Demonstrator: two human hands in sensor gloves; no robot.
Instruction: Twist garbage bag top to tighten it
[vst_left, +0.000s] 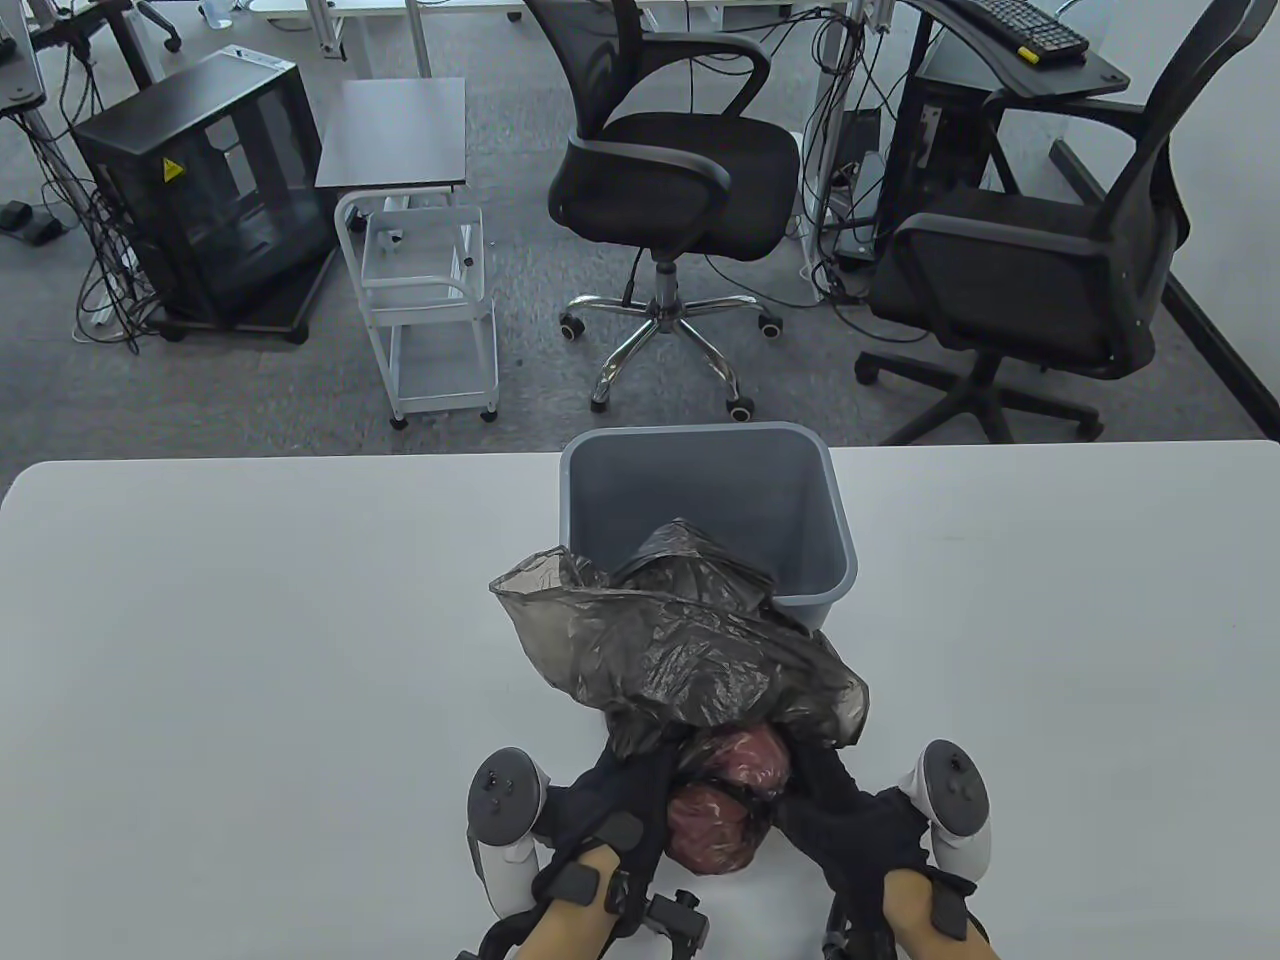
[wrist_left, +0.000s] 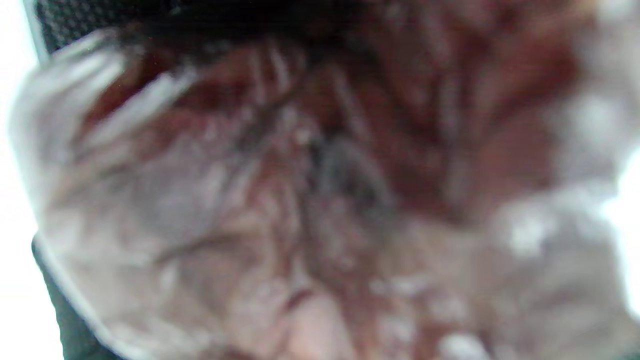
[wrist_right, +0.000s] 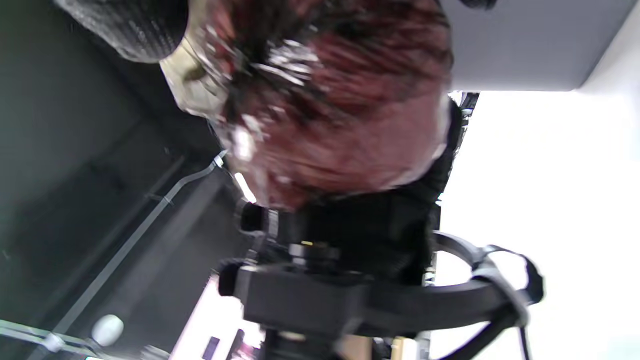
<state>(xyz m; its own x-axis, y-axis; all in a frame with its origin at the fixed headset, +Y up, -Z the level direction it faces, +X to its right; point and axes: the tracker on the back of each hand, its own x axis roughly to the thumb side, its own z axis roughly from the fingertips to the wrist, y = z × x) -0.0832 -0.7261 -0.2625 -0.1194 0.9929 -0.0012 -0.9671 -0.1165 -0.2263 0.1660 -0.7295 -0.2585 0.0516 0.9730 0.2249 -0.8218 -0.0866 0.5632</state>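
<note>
A grey see-through garbage bag (vst_left: 690, 650) lies on the white table (vst_left: 250, 650), its loose top spread toward the grey bin (vst_left: 700, 500). Its filled lower part (vst_left: 725, 810) shows red through the plastic. My left hand (vst_left: 625, 810) grips this filled part from the left and my right hand (vst_left: 830, 800) grips it from the right. The left wrist view is filled by blurred reddish plastic (wrist_left: 320, 200). The right wrist view shows the red bulge (wrist_right: 350, 125) with the left glove (wrist_right: 370, 235) below it.
The grey bin stands on the table just beyond the bag, touching its loose top. Off the far table edge are two black office chairs (vst_left: 680, 170), a white cart (vst_left: 430, 300) and a black cabinet (vst_left: 200, 190).
</note>
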